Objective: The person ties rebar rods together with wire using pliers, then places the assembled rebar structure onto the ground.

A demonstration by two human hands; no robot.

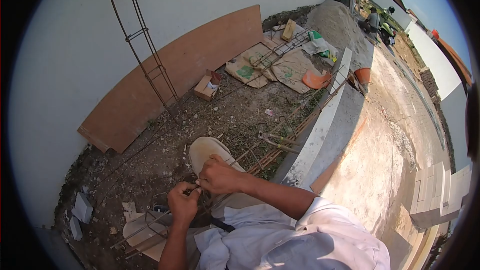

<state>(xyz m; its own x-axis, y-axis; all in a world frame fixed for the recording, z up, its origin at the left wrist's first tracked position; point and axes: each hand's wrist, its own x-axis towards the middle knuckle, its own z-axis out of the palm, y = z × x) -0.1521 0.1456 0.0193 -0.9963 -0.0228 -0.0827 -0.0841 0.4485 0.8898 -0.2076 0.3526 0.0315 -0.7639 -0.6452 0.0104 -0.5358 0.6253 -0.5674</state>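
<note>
My left hand point(183, 202) is closed in a pinch, its fingertips almost meeting those of my right hand point(218, 175). The right hand is also closed, its fingers bent. What they grip is hidden or too thin to make out. Both hands are just over a steel rebar cage point(256, 159), which runs beneath them from lower left to upper right. Its near end point(150, 225) shows left of my left hand. Pincers with pale handles point(280, 142) lie across the cage's bars, beyond my right hand. A rounded beige shape point(207, 151), a knee or shoe, is behind the hands.
Another rebar cage point(140, 32) leans by the white wall, near a plywood sheet point(175, 70). On the ground are a wooden box point(207, 86), paper sacks point(290, 71) and block pieces point(82, 207). A low concrete edge point(320, 130) borders my right. A person point(372, 20) is far off.
</note>
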